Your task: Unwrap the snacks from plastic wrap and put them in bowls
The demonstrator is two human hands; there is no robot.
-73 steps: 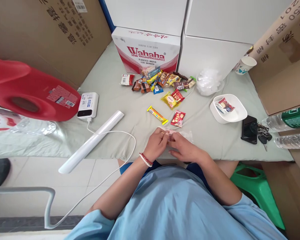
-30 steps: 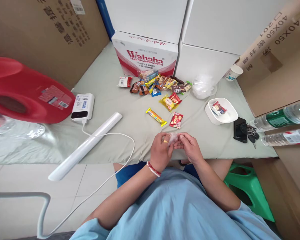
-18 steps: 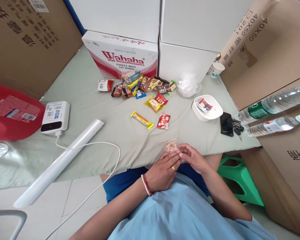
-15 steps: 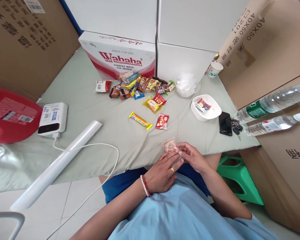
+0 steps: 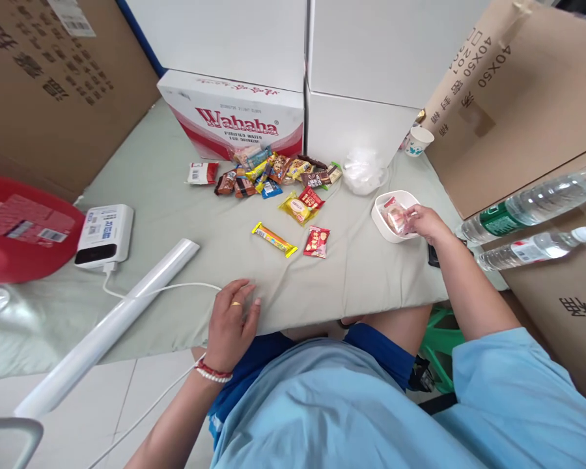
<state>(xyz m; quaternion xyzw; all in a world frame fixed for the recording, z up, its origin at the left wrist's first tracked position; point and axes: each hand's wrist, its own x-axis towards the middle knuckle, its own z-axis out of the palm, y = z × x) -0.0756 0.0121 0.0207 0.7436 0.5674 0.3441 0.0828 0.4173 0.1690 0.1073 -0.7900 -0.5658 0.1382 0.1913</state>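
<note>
My right hand (image 5: 424, 225) reaches into the white plastic bowl (image 5: 381, 232) on the right of the table. Its fingertips are closed on the edge of a clear snack wrapper (image 5: 396, 219), pinkish inside, which lies in the bowl over other wrapped snacks. My left hand (image 5: 232, 318) lies at the table's front edge, fingers apart and holding nothing, beside the white cable (image 5: 185, 284). Between the hands are a red snack packet (image 5: 316, 241) and a long yellow snack bar (image 5: 274, 239). Behind these lies a yellow packet (image 5: 297, 207) touching a red one.
A heap of wrapped snacks (image 5: 268, 172) lies before the Wahaba carton (image 5: 239, 124). Crumpled clear plastic (image 5: 364, 170) and a paper cup (image 5: 418, 141) stand farther right. Water bottles (image 5: 537, 249) flank the right edge. A white tube (image 5: 112, 326) and a power bank (image 5: 104, 235) are left.
My hands have separated. The right carried the clear-wrapped snack from the front edge forward and right into the bowl; the left moved left and now rests on the cloth.
</note>
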